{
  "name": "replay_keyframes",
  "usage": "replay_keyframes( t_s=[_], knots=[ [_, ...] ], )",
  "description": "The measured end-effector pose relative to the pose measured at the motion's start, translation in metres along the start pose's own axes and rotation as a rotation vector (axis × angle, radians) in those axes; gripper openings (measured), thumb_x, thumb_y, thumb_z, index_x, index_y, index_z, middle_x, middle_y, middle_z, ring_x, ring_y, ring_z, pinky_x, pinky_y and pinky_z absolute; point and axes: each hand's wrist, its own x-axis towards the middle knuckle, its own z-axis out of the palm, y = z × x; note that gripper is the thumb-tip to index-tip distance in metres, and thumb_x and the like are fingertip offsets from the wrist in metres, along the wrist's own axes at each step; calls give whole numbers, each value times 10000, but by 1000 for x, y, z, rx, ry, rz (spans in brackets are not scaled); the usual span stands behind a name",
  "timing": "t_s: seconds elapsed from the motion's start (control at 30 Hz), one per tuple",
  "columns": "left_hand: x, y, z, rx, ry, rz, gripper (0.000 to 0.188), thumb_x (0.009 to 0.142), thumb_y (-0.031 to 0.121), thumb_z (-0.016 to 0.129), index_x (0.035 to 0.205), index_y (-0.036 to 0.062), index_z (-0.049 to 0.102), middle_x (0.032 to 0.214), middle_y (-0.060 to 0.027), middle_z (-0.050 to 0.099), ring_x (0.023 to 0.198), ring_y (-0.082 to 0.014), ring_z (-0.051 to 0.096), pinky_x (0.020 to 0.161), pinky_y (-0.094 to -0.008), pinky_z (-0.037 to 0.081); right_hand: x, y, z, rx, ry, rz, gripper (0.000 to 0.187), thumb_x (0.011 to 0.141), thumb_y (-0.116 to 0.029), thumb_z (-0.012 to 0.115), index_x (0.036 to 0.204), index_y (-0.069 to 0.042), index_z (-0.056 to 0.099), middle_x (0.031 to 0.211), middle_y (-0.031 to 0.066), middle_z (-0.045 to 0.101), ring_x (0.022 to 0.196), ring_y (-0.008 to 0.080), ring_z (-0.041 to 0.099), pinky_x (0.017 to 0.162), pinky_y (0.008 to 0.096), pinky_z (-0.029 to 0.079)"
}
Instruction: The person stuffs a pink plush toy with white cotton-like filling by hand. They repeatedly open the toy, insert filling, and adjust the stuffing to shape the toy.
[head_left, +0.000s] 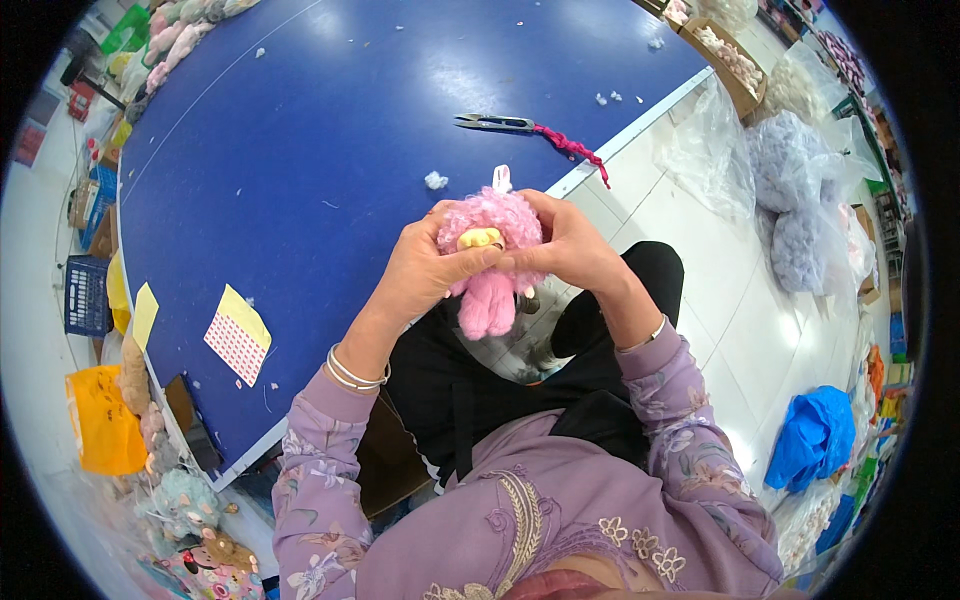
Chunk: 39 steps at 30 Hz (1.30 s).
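Note:
Between both hands, above my lap at the edge of the blue table, I hold a small pink plush doll (488, 303) with curly pink fur and a yellow patch on its face. A white tag loop sticks up from its top. My left hand (422, 258) grips the doll's left side, its thumb lying across the face below the yellow patch. From the other side my right hand (566, 242) closes round it, thumb pressed near the same spot. Thread snips (497, 123) with a braided magenta cord lie on the table beyond the hands.
The blue table (300, 150) bears a sticker sheet (238, 335) of small red marks and a white fluff tuft (435, 181). Plush toys (190, 505) are heaped at the lower left. Bags of grey stuffing (790, 160) and a blue plastic bag (812, 437) sit on the tiled floor at right.

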Motion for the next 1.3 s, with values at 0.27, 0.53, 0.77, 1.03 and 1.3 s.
replay_keyframes(
  t_s=[0.27,0.53,0.77,1.03,1.3],
  knots=[
    [4,-7,1,134,-12,108,427,777,117,816,1137,21,606,1007,12,605,832,-43,566,728,-210,493,0,4,-3,-15,11,-15,323,820,-103,692,1114,9,615,941,-1,648,837,57,577,741,236,480],
    [4,-6,1,218,46,70,483,775,98,791,1189,15,556,1066,-39,598,940,-95,575,836,-261,494,2,3,4,-212,139,-37,252,824,-111,676,1030,21,614,847,30,638,779,67,574,697,254,478],
    [12,-11,-3,711,412,755,489,711,111,818,1122,44,562,1134,-112,539,1047,-271,540,904,-352,461,26,4,11,-16,219,-116,316,796,-66,644,1095,-1,565,960,40,631,844,99,592,730,264,495],
    [11,-5,-9,475,342,525,291,799,36,733,1060,36,603,1000,-41,601,821,-116,603,708,-264,521,40,9,18,44,216,-15,309,777,-72,664,1068,0,590,944,39,636,847,101,603,738,262,499],
    [24,-1,-90,874,702,183,388,817,259,757,1094,23,621,864,-38,618,714,-117,556,643,-278,489,53,9,17,183,223,-8,380,828,-149,677,1141,39,568,996,72,642,861,120,620,751,260,502]
  ],
)
